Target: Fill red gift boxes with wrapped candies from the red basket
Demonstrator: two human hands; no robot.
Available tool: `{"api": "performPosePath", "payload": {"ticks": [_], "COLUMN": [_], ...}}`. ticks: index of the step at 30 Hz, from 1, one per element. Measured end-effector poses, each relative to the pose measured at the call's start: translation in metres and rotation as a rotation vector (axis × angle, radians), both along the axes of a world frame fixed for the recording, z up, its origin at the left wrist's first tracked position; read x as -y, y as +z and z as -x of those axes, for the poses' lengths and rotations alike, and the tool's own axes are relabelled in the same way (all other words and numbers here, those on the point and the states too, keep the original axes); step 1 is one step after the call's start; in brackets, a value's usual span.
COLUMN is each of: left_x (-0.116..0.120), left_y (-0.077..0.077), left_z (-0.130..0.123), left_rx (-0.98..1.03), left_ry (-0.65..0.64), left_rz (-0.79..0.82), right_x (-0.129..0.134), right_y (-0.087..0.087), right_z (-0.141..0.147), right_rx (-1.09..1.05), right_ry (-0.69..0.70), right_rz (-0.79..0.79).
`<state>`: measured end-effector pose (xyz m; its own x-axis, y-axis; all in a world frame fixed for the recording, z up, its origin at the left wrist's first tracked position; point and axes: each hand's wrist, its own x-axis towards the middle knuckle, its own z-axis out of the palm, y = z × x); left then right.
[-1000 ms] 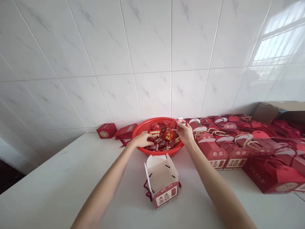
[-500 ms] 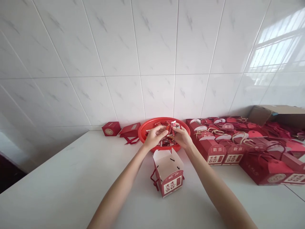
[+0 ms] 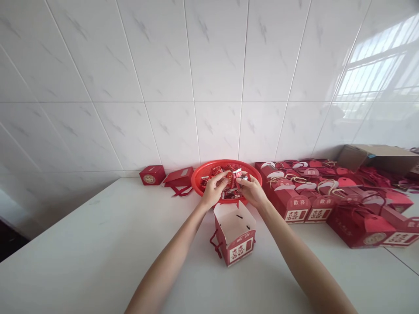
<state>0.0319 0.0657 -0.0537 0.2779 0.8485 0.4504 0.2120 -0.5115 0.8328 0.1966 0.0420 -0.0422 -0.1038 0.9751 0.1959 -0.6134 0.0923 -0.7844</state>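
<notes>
Over a round red basket [image 3: 200,192] of wrapped candies, my left hand [image 3: 214,190] pinches a small red-wrapped candy [image 3: 229,178]. Close beside it, my right hand [image 3: 251,191] holds candies in red and white wrappers [image 3: 237,174] between thumb and fingers. An open red gift box [image 3: 236,233] with a pale inside stands upright on the white table just in front of the basket, between my forearms. Its red cord hangs at the left side. Neither hand touches the box.
Rows of closed red boxes [image 3: 296,203] with cord handles fill the right side. A brown cardboard box [image 3: 376,152] lies behind them. Left of the basket are a small red box [image 3: 152,175] and a flat red one with ribbon [image 3: 179,175]. A tiled wall rises behind.
Both hands have moved slightly down and stay over the basket with candies in the fingers. The view has shifted a little, and the open box appears slightly further right.
</notes>
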Motion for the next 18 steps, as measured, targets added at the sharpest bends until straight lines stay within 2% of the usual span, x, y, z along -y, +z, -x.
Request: {"api": "performPosePath", "payload": {"ticks": [4,10,14,18], "left_x": [0.0005,-0.002,-0.0046,-0.0036], "left_y": [-0.0003,-0.0035,-0.0047,-0.0017], "left_z": [0.0009,-0.0007,-0.0014,-0.0007], "left_rx": [-0.037,0.013,0.059,0.107], "left_ry": [0.012,-0.047,-0.024,-0.071], "left_rz": [-0.012,0.053,0.016,0.027], "right_x": [0.0001,-0.0037,-0.0069,-0.0071], "right_y": [-0.0015,-0.0028,-0.0052,-0.0055], "right_z": [0.001,0.001,-0.0024,-0.0039], "right_rx": [-0.002,-0.124,-0.161,-0.169], "right_ry": [-0.015,-0.079,-0.055,-0.019], "right_rz": [-0.023,-0.004,0.009,-0.006]}}
